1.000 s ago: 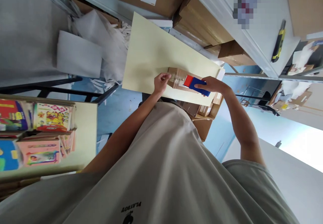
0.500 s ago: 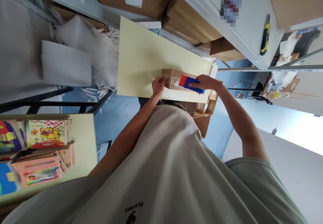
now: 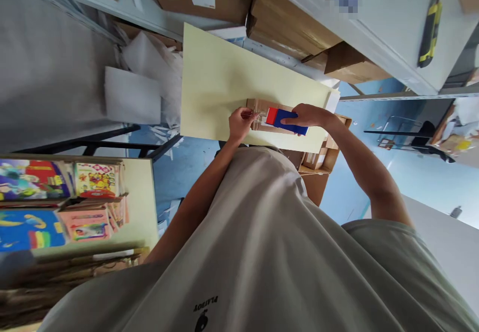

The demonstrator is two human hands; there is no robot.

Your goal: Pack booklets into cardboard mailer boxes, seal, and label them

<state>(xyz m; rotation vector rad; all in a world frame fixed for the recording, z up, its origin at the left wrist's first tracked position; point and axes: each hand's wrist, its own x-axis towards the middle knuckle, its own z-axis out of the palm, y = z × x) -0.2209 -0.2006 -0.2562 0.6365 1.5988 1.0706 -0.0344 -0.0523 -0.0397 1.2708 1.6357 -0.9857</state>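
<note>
Brown cardboard, a small box [image 3: 262, 115], lies on the pale yellow table [image 3: 213, 83] just before you, and your right hand [image 3: 305, 116] is closed around the red and blue tape dispenser [image 3: 282, 120], which rests on top of the box. Your left hand [image 3: 239, 122] pinches the box's near end with bent fingers, where clear tape already shines. I judge the sealing is partly done: the strip is not yet cut from the dispenser.

A packing or stock room: brown cardboard cartons [image 3: 288, 28] crowd grey metal shelving [image 3: 377, 38], white packing paper [image 3: 149, 73] lies heaped on the blue floor [image 3: 179, 162], colourful children's books [image 3: 63, 197] stack on a pale yellow bench [image 3: 220, 83], and a yellow-black utility knife [image 3: 429, 25] rests on a shelf.
</note>
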